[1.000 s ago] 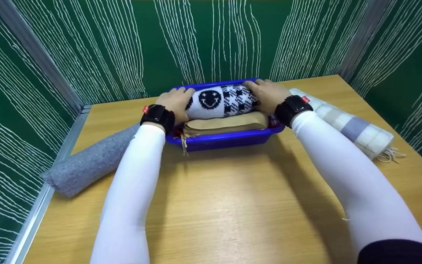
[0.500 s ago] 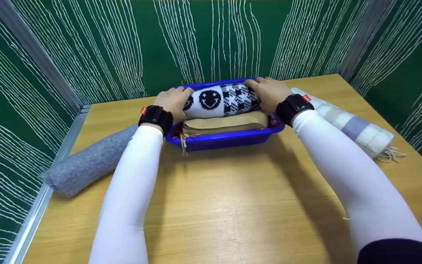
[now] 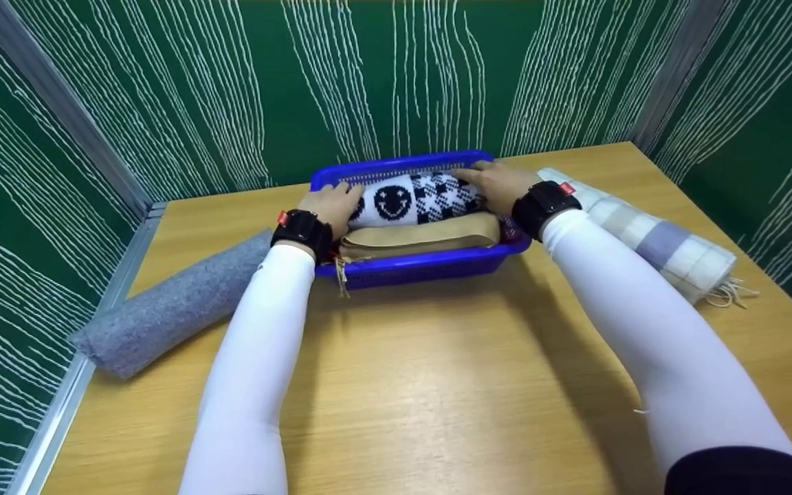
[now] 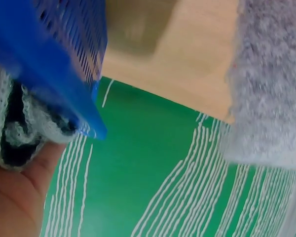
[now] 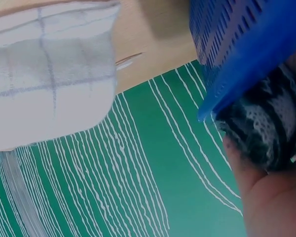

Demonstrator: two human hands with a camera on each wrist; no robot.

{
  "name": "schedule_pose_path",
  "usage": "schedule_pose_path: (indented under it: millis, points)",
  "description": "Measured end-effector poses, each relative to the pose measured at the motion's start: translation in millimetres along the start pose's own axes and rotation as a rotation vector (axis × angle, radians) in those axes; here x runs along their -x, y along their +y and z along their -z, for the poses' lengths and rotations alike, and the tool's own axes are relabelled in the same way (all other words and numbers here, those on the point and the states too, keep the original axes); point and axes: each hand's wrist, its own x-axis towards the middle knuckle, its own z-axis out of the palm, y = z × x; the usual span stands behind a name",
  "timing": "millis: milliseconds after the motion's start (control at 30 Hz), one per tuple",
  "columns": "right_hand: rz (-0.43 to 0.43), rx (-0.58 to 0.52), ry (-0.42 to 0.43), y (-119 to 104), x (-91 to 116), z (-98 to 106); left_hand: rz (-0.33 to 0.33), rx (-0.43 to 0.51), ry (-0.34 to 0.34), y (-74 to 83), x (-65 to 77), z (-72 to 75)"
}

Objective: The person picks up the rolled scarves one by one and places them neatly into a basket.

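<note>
A rolled black-and-white knit scarf point(image 3: 390, 201) with a smiley and a check pattern lies in a blue plastic basket point(image 3: 430, 264). My left hand point(image 3: 331, 208) grips its left end, fingers over the far side. At the other end, my right hand point(image 3: 506, 187) holds it the same way. In the left wrist view the scarf's coiled end point(image 4: 19, 123) rests against my palm, close to the basket rim point(image 4: 59, 81). The right wrist view shows the opposite end point(image 5: 261, 123) in my right hand. In front of this roll sits a folded tan scarf point(image 3: 423, 234), its fringe hanging over the rim.
A rolled grey fuzzy scarf point(image 3: 176, 302) lies on the table left of the basket. To the right is a rolled checked scarf point(image 3: 664, 240) in white, beige and lilac, with fringe. Green walls point(image 3: 430, 82) with white lines enclose the wooden table point(image 3: 403, 385).
Both hands have lowered the black-and-white scarf deeper into the basket and slightly towards me. More of the basket's back wall now shows behind it. The head view has shifted a little.
</note>
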Motion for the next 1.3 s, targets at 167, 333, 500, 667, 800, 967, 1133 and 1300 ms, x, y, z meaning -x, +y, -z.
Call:
schedule_pose_path:
  millis: [167,333,500,667,800,967,1133,1300]
  points:
    - [-0.002,0.002,-0.055,1.9,1.1,-2.7,0.015,0.017,-0.065,1.4,0.9,-0.6]
    - [0.002,-0.028,-0.046,-4.9,4.6,15.5,0.010,0.036,-0.049,-3.1,3.5,10.0]
    - [0.050,-0.074,0.031,-13.3,11.0,28.1,-0.034,0.084,0.034,0.7,14.3,28.2]
    - [0.096,-0.078,0.071,-12.8,9.3,22.7,-0.042,0.103,0.064,7.0,18.0,32.3]
    - [0.069,-0.098,0.045,-14.4,6.7,17.5,-0.034,0.103,0.059,8.1,19.4,25.5]
    - [0.039,-0.111,0.021,-14.1,2.4,13.1,-0.023,0.094,0.039,5.3,13.5,13.8]
    - [0.061,-0.099,0.026,-11.7,-2.2,5.1,-0.038,0.085,0.021,3.8,6.0,2.2]
    - [0.066,-0.100,0.015,-10.2,-2.7,2.7,-0.045,0.101,0.006,4.1,3.4,-0.4]
